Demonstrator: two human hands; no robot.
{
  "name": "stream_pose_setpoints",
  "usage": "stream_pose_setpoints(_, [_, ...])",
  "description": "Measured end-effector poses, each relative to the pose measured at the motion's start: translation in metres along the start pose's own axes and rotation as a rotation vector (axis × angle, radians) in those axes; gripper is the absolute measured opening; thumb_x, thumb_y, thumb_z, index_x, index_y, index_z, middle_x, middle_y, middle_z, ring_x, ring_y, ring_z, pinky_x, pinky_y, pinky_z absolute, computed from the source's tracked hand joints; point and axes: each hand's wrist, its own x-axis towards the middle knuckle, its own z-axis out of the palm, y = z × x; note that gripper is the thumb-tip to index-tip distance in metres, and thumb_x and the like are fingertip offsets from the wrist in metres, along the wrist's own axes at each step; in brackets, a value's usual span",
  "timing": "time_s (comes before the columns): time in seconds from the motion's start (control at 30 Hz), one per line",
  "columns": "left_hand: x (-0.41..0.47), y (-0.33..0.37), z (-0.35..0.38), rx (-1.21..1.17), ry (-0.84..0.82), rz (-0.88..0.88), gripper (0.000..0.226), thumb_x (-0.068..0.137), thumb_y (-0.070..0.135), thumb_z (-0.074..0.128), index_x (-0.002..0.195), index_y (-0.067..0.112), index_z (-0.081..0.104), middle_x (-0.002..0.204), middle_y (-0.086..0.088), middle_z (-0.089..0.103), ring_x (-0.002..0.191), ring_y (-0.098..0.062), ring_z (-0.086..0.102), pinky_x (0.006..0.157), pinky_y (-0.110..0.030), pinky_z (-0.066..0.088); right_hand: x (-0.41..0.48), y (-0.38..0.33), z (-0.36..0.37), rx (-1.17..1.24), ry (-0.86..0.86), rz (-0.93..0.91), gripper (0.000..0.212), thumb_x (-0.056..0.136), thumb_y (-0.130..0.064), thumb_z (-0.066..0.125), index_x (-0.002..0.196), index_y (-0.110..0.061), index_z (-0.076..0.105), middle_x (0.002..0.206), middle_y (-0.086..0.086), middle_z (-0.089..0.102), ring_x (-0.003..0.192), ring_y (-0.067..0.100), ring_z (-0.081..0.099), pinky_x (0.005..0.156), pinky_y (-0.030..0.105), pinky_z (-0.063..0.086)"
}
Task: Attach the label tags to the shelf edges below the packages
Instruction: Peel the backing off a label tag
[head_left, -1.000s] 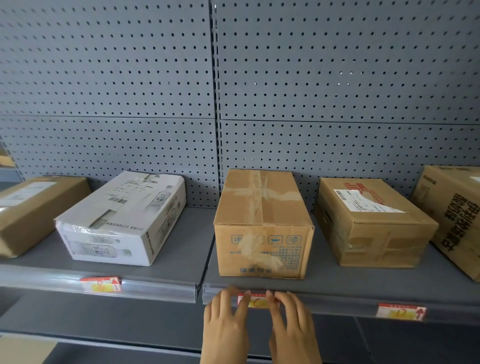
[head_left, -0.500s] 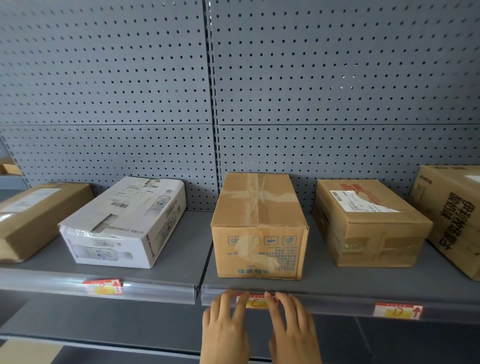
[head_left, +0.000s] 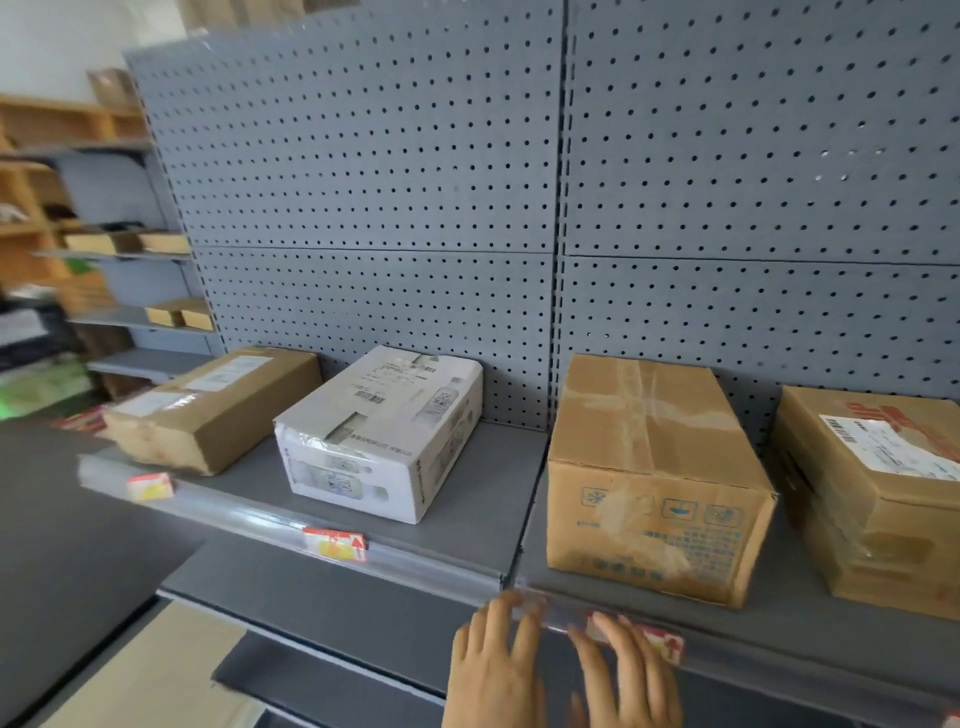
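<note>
Grey pegboard (head_left: 363, 156) backs the shelf I'm working at, with blurred racks off to the left. My fingers (head_left: 615, 636) on both hands lie spread and flat against the shelf edge (head_left: 415, 558), gripping nothing. My right hand (head_left: 631, 680) presses on the label tag (head_left: 662, 642), which sits in the clear edge strip just below the taped brown box (head_left: 654, 478); my left hand (head_left: 496, 670) rests beside it. I judge the tag to be thin, light card, bendy and easily creased, best slid by its short ends with fingertips. Two more tags (head_left: 335, 543) are already seated under the white box (head_left: 384, 431) and the far-left carton (head_left: 213, 410). All the boxes are sealed, so I can't tell their contents.
</note>
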Motion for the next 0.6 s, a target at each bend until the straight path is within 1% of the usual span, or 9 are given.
stream_pose_setpoints(0.1, [0.000,-0.051,-0.017,0.053,0.120,-0.033,0.054,0.050,0.028,0.040,0.102,0.031,0.053,0.104,0.010,0.045,0.083,-0.011,0.047,0.060,-0.023,0.042,0.011,-0.042,0.014,0.163,-0.086,-0.076,0.031,0.077,-0.022,0.043,0.077,-0.022,0.075,0.095,-0.005,0.065,0.088,0.015,0.054,0.080,0.025,0.037])
stream_pose_setpoints(0.17, [0.002,-0.093,-0.031,0.069,0.176,-0.067,0.051,0.053,0.024,0.043,0.102,0.028,0.054,0.103,0.009,0.047,0.085,-0.013,0.048,0.062,-0.026,0.045,0.019,-0.072,0.030,0.253,-0.083,-0.082,0.040,0.086,-0.019,0.034,0.077,-0.026,0.072,0.097,-0.010,0.058,0.078,0.014,0.061,0.070,0.024,0.039])
stream_pose_setpoints(0.2, [0.005,-0.114,-0.039,0.071,0.185,-0.092,0.049,0.053,0.021,0.048,0.101,0.027,0.057,0.102,0.007,0.051,0.083,-0.015,0.053,0.063,-0.027,0.045,0.024,-0.086,0.039,0.290,-0.080,-0.079,0.039,0.084,-0.016,0.033,0.078,-0.028,0.070,0.098,-0.011,0.056,0.074,0.013,0.062,0.068,0.023,0.040])
stream_pose_setpoints(0.27, [0.013,-0.157,-0.053,0.072,0.178,-0.140,0.051,0.047,0.014,0.061,0.097,0.025,0.061,0.096,0.003,0.060,0.076,-0.019,0.060,0.060,-0.029,0.047,0.036,-0.117,0.059,0.337,-0.098,-0.073,0.033,0.068,-0.015,0.041,0.087,-0.031,0.062,0.102,-0.013,0.051,0.076,0.011,0.058,0.063,0.024,0.046])
stream_pose_setpoints(0.33, [0.021,-0.195,-0.062,0.051,0.186,-0.157,0.053,0.045,0.010,0.071,0.096,0.025,0.062,0.095,0.003,0.062,0.076,-0.019,0.060,0.059,-0.031,0.048,0.048,-0.145,0.078,0.372,-0.144,-0.024,0.040,0.061,-0.018,0.041,0.095,-0.034,0.054,0.105,-0.013,0.049,0.079,0.010,0.058,0.054,0.020,0.050])
stream_pose_setpoints(0.4, [0.031,-0.226,-0.068,0.004,0.211,-0.120,0.050,0.049,0.012,0.067,0.096,0.027,0.059,0.097,0.005,0.059,0.082,-0.016,0.053,0.060,-0.033,0.049,0.057,-0.170,0.097,0.376,-0.193,0.037,0.043,0.063,-0.020,0.040,0.101,-0.034,0.053,0.107,-0.011,0.050,0.082,0.013,0.059,0.055,0.022,0.052])
stream_pose_setpoints(0.47, [0.041,-0.251,-0.067,-0.046,0.228,-0.062,0.046,0.052,0.016,0.056,0.096,0.029,0.056,0.100,0.008,0.053,0.085,-0.013,0.047,0.062,-0.032,0.048,0.062,-0.189,0.113,0.342,-0.224,0.066,0.045,0.065,-0.022,0.041,0.106,-0.033,0.054,0.107,-0.009,0.049,0.085,0.013,0.053,0.058,0.025,0.053])
stream_pose_setpoints(0.53, [0.047,-0.269,-0.063,-0.086,0.218,-0.001,0.044,0.055,0.021,0.049,0.097,0.031,0.053,0.102,0.010,0.048,0.084,-0.013,0.046,0.068,-0.027,0.042,0.066,-0.200,0.121,0.297,-0.224,0.119,0.043,0.068,-0.024,0.042,0.109,-0.033,0.054,0.105,-0.007,0.048,0.085,0.013,0.049,0.059,0.025,0.053])
stream_pose_setpoints(0.6, [0.050,-0.280,-0.061,-0.113,0.212,0.055,0.042,0.056,0.025,0.045,0.097,0.032,0.051,0.103,0.011,0.046,0.084,-0.013,0.046,0.069,-0.025,0.032,0.067,-0.207,0.124,0.250,-0.201,0.139,0.036,0.074,-0.025,0.044,0.107,-0.033,0.055,0.103,-0.004,0.047,0.084,0.013,0.049,0.060,0.026,0.054])
